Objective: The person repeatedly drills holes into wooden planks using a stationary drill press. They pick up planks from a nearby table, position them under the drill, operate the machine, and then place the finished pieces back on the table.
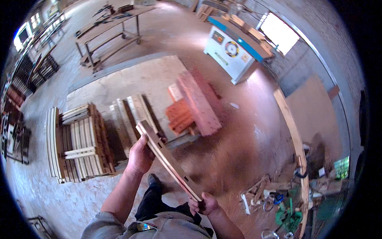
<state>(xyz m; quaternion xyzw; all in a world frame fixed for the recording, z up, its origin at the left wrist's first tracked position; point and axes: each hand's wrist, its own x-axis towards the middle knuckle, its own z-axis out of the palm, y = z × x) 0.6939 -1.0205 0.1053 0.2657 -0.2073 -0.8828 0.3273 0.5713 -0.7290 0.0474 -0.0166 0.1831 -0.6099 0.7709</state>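
Note:
My left hand grips the upper end of a wooden rail with dark slots cut in it. Around its lower end, close to my body, my right hand is closed. The rail slants in front of me, far end to the left. Just beyond it, several loose wooden rails lie at the edge of a large pale board. Left of them is a stack of slatted wooden frames. A pinkish-red machine with an orange part sits right of the loose rails.
A white machine with a blue top stands far right. A wheeled workbench holds tools at the back left. To my right, a long plank leans beside a heap of wood scraps and green metal parts.

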